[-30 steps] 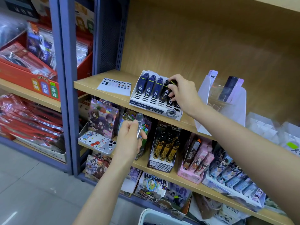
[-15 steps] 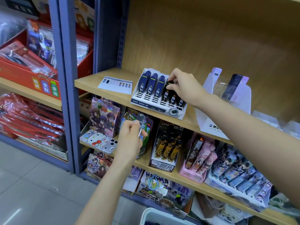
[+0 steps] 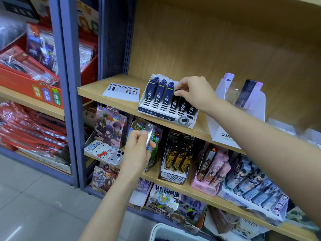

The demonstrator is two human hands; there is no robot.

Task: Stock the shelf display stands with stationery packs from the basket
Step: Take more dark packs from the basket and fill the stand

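Note:
A white slotted display stand sits on the upper wooden shelf, with three rows of blue packs on its left and black packs on its right. My right hand reaches over the stand and pinches the top of a black pack in the fourth row. My left hand hovers below shelf level and holds a small clear pack upright. The rim of a white basket shows at the bottom edge.
A printed card lies left of the stand. A white and lilac display stand is on the right. Lower shelves carry several character-print boxes and pen displays. A blue shelf upright separates a red box at left.
My right hand has shifted slightly up and back along the fourth row, still on the black pack. My left hand keeps its clear pack in about the same place.

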